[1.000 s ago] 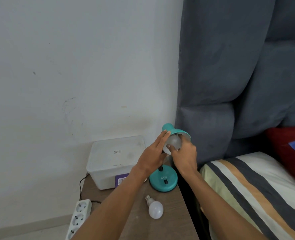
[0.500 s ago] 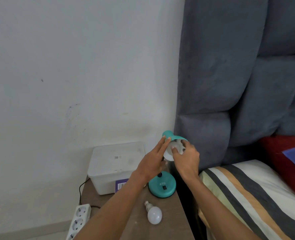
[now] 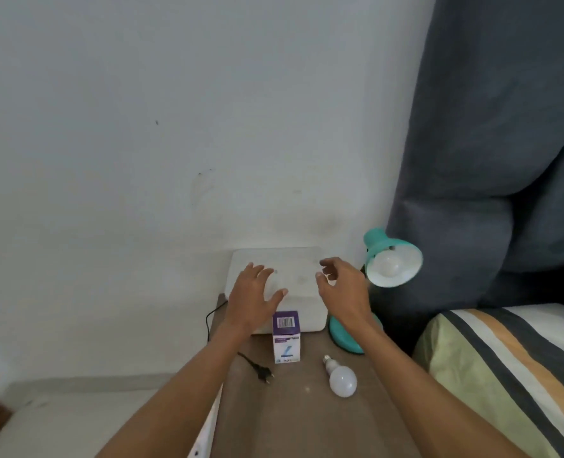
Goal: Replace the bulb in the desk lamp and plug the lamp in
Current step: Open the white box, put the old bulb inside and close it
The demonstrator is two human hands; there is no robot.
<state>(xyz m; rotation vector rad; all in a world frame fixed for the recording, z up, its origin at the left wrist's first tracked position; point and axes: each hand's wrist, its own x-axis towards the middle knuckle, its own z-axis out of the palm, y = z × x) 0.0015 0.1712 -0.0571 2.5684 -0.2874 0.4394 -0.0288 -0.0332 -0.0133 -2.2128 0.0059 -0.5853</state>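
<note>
Left hand [image 3: 252,300]: at the centre of the frame, fingers spread and nearly straight, holding nothing; it hovers over the front of the white lidded plastic box [image 3: 294,269].
Right hand [image 3: 343,292]: just right of centre, fingers loosely curled with the thumb apart, holding nothing; it is near the lamp shade but apart from it.
Lamp: the teal desk lamp with a cone shade [image 3: 391,259] stands at the right edge of the worktop; the shade tilts toward the camera, and a white round bulb [image 3: 388,266] sits inside it. Its round teal base [image 3: 343,337] is partly hidden behind the right forearm.
Loose bulb: a second white bulb with a metal screw cap [image 3: 340,378] lies on its side on the brown worktop [image 3: 294,414], in front of the lamp base, lower centre of the frame.
Carton: a small purple and white bulb carton with a barcode [image 3: 286,337] stands upright just in front of the plastic box, between the two forearms.
Plug: a black plug on a black cord [image 3: 263,372] lies on the worktop left of the carton, not connected to anything visible.
Right side: grey padded headboard [image 3: 492,127] above, striped bedding [image 3: 512,368] below.
</note>
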